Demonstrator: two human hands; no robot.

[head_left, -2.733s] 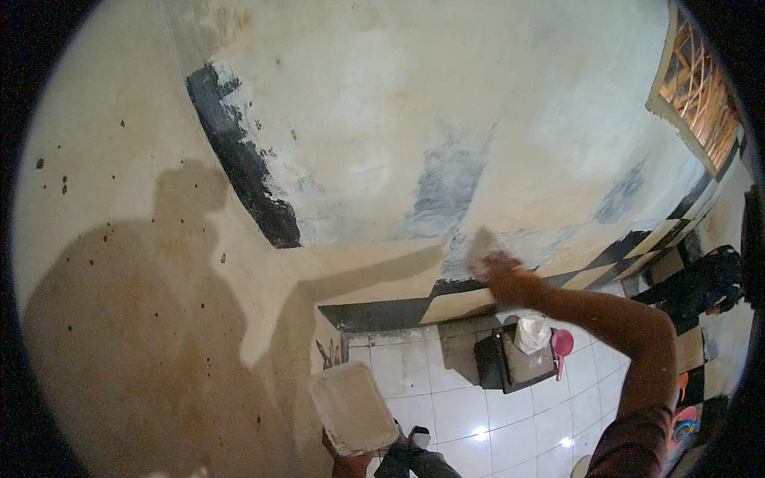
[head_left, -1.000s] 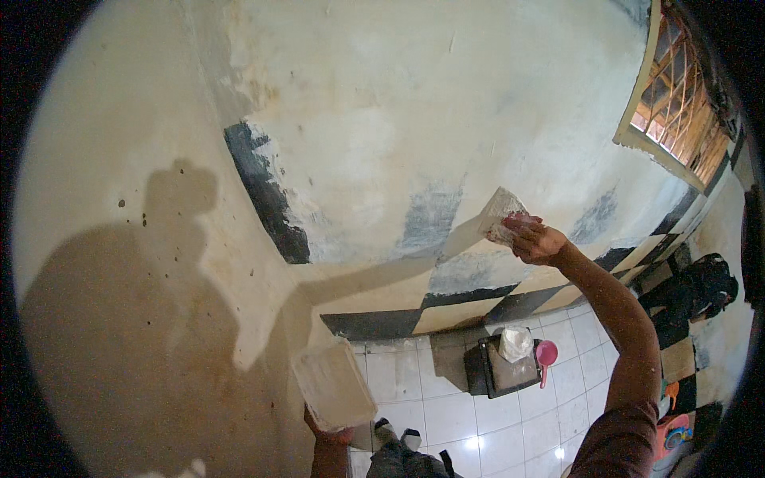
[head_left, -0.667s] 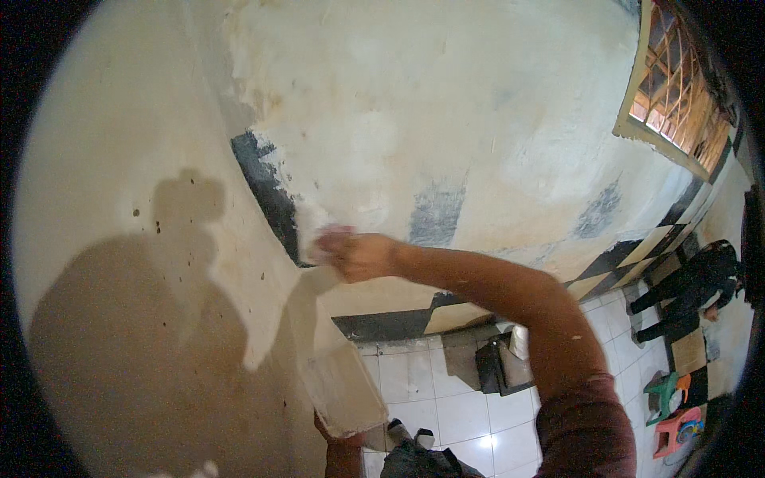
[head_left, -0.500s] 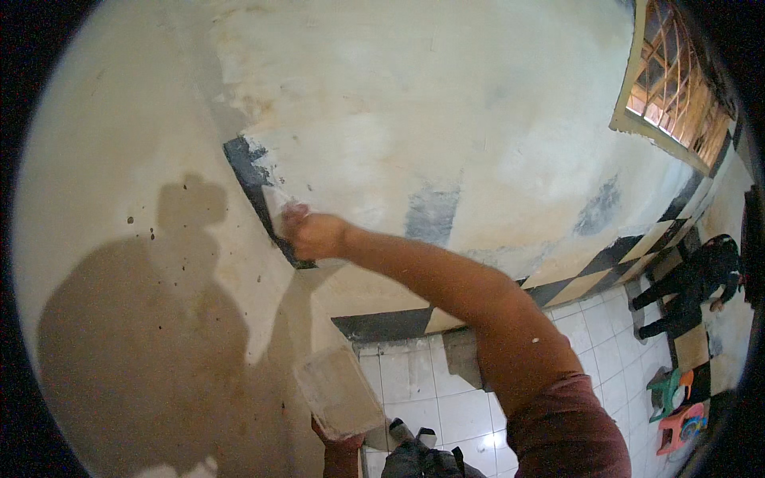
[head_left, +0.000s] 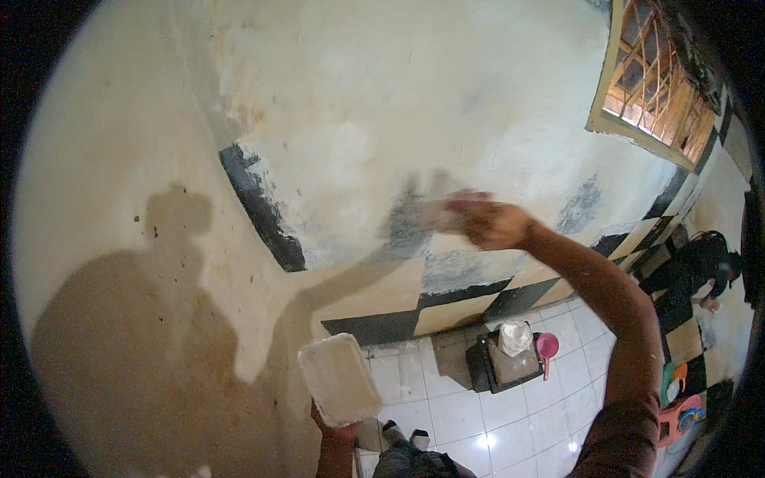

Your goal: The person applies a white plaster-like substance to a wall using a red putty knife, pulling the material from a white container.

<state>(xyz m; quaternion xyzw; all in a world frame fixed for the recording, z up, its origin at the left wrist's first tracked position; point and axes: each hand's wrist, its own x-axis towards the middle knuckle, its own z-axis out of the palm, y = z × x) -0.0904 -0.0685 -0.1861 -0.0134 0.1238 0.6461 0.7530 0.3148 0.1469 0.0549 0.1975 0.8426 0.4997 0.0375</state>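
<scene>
Head view: the person's two feet (head_left: 405, 434) stand on white floor tiles (head_left: 458, 414) at the lower edge. Beside them, the left hand (head_left: 339, 430) grips one pale rectangular tray (head_left: 341, 376) at its lower end; the tray is held up near the left wall (head_left: 103, 215), where the person's shadow (head_left: 179, 319) falls among a few dark specks.

The right arm comes in from the lower right, its forearm hiding part of the wall's checkered band. The right hand (head_left: 496, 225), blurred, is closed around one pale flat tool (head_left: 440, 209). The tool is in front of the facing wall (head_left: 351, 103), beside a grey smeared patch (head_left: 405, 227); whether it touches the surface cannot be told. Two more grey patches show, one lower (head_left: 466, 272) and one to the right (head_left: 580, 203). One ragged black strip (head_left: 261, 209) runs along the corner.

One low black box (head_left: 482, 365) stands in the way at the foot of that wall, bearing one white bag (head_left: 515, 338), any print too small to read; one pink dipper (head_left: 547, 345) is just beside it. Farther right are two stools, one green (head_left: 667, 382) and one red (head_left: 669, 428), with one co-worker (head_left: 692, 275) in dark clothing beyond. One latticed window (head_left: 653, 95) fills the upper right.
</scene>
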